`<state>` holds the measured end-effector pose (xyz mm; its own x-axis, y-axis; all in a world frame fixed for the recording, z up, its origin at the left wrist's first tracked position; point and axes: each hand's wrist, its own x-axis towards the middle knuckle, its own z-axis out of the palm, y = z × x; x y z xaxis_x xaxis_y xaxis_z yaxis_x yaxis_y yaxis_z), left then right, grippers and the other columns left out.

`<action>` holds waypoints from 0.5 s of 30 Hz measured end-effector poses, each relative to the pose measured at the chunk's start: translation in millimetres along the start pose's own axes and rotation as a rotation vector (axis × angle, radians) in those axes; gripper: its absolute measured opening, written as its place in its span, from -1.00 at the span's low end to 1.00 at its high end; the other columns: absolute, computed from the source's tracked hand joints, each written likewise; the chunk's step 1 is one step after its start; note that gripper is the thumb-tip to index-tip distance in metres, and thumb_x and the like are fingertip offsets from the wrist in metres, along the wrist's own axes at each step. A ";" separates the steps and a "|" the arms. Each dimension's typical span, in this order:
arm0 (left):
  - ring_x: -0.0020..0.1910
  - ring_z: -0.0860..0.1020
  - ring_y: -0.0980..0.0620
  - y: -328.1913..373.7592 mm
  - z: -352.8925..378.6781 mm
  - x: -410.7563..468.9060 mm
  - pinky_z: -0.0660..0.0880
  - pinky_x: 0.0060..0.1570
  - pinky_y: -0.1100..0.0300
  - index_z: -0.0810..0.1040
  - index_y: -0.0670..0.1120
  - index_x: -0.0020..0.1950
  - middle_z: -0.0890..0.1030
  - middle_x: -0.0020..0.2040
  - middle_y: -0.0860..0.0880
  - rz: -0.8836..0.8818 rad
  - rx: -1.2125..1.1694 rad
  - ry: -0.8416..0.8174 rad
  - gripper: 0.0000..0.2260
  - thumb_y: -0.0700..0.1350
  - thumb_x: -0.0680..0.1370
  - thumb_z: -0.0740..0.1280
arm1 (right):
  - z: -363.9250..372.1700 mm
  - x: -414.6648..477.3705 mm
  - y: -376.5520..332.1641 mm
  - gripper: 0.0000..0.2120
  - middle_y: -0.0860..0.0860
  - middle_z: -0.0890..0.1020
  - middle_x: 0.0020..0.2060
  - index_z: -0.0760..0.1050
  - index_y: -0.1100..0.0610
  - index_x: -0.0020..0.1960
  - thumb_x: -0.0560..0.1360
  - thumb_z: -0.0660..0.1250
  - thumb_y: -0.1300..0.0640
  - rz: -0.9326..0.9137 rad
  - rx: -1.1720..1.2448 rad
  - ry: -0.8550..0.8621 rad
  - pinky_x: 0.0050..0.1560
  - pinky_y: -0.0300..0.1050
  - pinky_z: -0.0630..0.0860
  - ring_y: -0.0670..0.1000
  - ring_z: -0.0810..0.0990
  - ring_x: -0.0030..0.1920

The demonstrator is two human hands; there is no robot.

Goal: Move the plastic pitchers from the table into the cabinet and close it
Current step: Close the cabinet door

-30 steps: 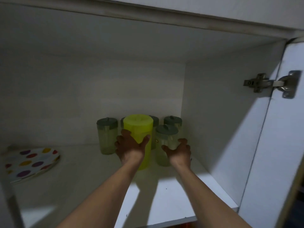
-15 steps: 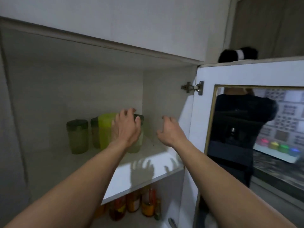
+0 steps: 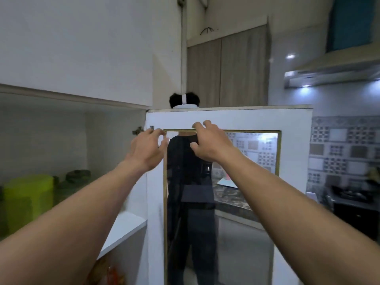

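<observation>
Both hands are raised at the open cabinet door [image 3: 226,120], which stands swung out to the right. Left hand [image 3: 147,149] is seen near the hinge-side edge, fingers [image 3: 159,133] loosely curled and apart, nothing held. Right hand [image 3: 207,142] is at the top of the mirror panel [image 3: 246,182], fingers [image 3: 202,125] spread and bent, empty; contact with the door cannot be told. The lime pitcher [image 3: 28,200] is placed on the cabinet shelf [image 3: 123,225], far left, beside dark-lidded jars [image 3: 78,177]. Closing step judged in hand. Door should be pushed at its free edge, not the hinge side, with fingers kept out of the gap.
</observation>
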<state>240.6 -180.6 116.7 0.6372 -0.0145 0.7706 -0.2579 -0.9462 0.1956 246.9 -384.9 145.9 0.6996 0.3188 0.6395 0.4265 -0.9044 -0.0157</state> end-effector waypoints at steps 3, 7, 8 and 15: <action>0.21 0.50 -0.13 42.5 13.1 28.7 0.43 0.21 -0.09 0.48 -0.01 0.32 0.54 0.27 -0.11 0.048 -0.057 -0.001 -0.64 0.10 0.61 0.13 | -28.5 0.4 43.0 -0.42 0.18 0.37 0.42 0.24 0.12 0.52 0.55 0.25 -0.01 0.048 -0.061 0.047 0.35 0.21 0.35 0.25 0.37 0.38; 0.23 0.49 -0.13 105.3 40.8 64.7 0.41 0.16 -0.03 0.44 0.02 0.35 0.47 0.34 -0.11 0.124 -0.099 -0.026 -0.63 0.13 0.61 0.11 | -57.8 -4.1 114.4 -0.43 0.19 0.37 0.43 0.25 0.12 0.50 0.56 0.25 -0.05 0.130 -0.162 0.087 0.39 0.25 0.30 0.24 0.33 0.43; 0.25 0.47 -0.13 120.3 47.5 73.0 0.40 0.17 -0.03 0.43 0.01 0.35 0.45 0.35 -0.11 0.142 -0.114 -0.031 -0.63 0.13 0.61 0.12 | -63.8 -5.8 132.2 -0.45 0.19 0.38 0.42 0.27 0.13 0.49 0.56 0.24 -0.05 0.146 -0.192 0.091 0.40 0.25 0.30 0.23 0.31 0.44; 0.31 0.43 -0.19 190.9 81.9 123.4 0.41 0.23 -0.08 0.38 -0.05 0.43 0.43 0.36 -0.18 0.203 -0.130 -0.013 -0.58 0.09 0.62 0.13 | -88.0 -2.9 222.8 -0.42 0.21 0.29 0.48 0.23 0.13 0.50 0.58 0.19 -0.12 0.215 -0.272 0.125 0.47 0.36 0.13 0.21 0.15 0.53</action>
<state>329.5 -389.5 199.5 0.5717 -0.2045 0.7946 -0.4722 -0.8740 0.1148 289.4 -612.3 208.1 0.6743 0.0914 0.7327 0.0974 -0.9946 0.0344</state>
